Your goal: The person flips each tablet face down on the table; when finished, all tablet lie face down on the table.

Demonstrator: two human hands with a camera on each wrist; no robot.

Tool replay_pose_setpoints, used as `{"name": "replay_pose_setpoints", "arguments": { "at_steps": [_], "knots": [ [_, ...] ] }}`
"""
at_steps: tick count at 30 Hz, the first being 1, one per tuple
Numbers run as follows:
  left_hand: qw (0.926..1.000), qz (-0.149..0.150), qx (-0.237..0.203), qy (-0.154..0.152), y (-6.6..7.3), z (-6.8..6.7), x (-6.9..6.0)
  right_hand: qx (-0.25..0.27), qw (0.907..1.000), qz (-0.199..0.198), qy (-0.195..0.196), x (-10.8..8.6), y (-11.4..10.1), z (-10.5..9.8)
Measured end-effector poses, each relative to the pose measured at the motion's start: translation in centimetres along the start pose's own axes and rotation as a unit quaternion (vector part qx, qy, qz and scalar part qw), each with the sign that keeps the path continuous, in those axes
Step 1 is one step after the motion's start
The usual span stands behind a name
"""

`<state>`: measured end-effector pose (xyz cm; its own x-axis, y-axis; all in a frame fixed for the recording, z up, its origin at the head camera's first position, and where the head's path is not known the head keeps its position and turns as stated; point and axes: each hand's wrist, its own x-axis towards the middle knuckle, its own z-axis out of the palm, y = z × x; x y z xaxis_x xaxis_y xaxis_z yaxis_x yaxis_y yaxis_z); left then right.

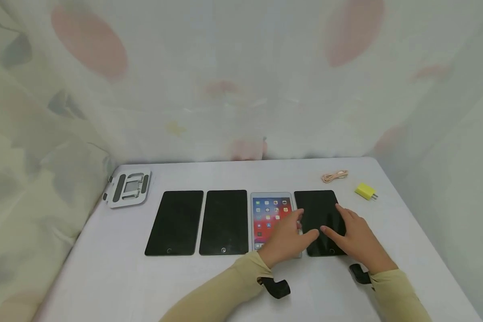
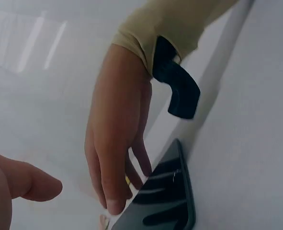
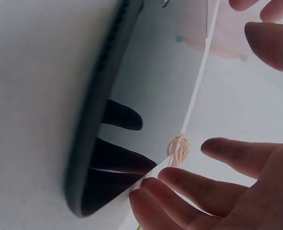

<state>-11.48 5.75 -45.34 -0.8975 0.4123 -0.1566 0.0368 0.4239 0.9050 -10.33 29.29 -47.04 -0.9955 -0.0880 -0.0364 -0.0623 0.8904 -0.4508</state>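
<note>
Four tablets lie in a row on the white table. The rightmost, a black one (image 1: 319, 210), has a hand at each side of it. My left hand (image 1: 285, 239) is over the gap between it and the white tablet with a lit screen (image 1: 265, 214), fingers loosely bent, holding nothing visible. At the black tablet's right edge my right hand (image 1: 358, 239) has its fingers spread; in the right wrist view, the fingers of this hand (image 3: 218, 191) are beside the tablet's edge (image 3: 146, 72). Whether either hand touches it, I cannot tell.
Two more black tablets (image 1: 178, 222) (image 1: 224, 222) lie to the left. A silver folding stand (image 1: 128, 188) is at the back left. Behind the right tablet lie a coiled pinkish cable (image 1: 335, 176) and a yellow plug adapter (image 1: 365, 191). Patterned curtains surround the table.
</note>
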Motion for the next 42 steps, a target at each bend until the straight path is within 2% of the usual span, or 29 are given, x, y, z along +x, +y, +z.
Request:
{"name": "replay_pose_setpoints", "arguments": {
  "at_steps": [6,14,19,31,38,42],
  "knots": [
    [0.9985,-0.053,-0.017,-0.002,0.7,1.1,0.3,-0.011,0.9999,-0.007,0.007,0.0,0.3,0.2],
    [0.9977,-0.064,-0.023,0.005,0.4,1.6,0.5,-0.008,0.9999,-0.014,0.006,0.1,0.2,0.4],
    [0.9972,-0.059,-0.041,0.021,0.4,1.8,0.6,-0.018,0.9995,-0.024,0.014,0.2,0.1,0.5],
    [0.9923,-0.047,-0.090,0.071,0.6,2.8,0.9,-0.019,0.9998,-0.009,0.008,0.1,0.2,0.1],
    [0.9898,-0.015,-0.118,0.079,0.7,2.4,0.8,-0.001,0.9999,0.015,-0.001,0.1,0.1,0.1],
    [0.9896,-0.008,-0.118,0.082,0.6,2.2,0.9,0.011,0.9995,0.027,-0.006,0.2,-0.2,0.1]
  ]
}}
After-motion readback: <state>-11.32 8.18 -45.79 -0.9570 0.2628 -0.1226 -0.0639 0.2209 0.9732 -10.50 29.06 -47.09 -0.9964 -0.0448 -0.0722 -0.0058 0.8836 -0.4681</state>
